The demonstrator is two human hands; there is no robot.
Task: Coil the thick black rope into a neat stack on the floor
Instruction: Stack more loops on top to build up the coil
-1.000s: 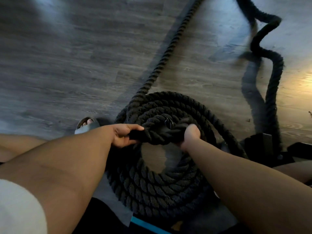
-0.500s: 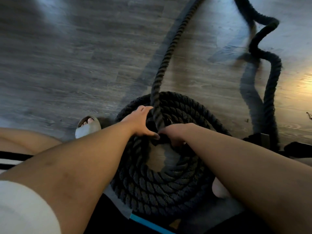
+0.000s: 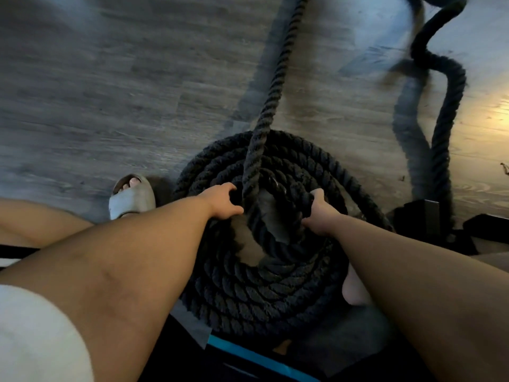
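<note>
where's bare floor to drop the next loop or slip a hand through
Widest bare floor lies left of the taut strand, beyond the sandal. A narrower strip runs between that strand and the wavy slack on the right. The centre of the coil is crowded: left hand and right hand grip its inner loop.

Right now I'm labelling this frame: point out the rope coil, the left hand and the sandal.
rope coil [image 3: 264, 293]: head view, near loops.
left hand [image 3: 223, 202]: head view, back of hand.
sandal [image 3: 133, 200]: head view, grey strap.
</note>
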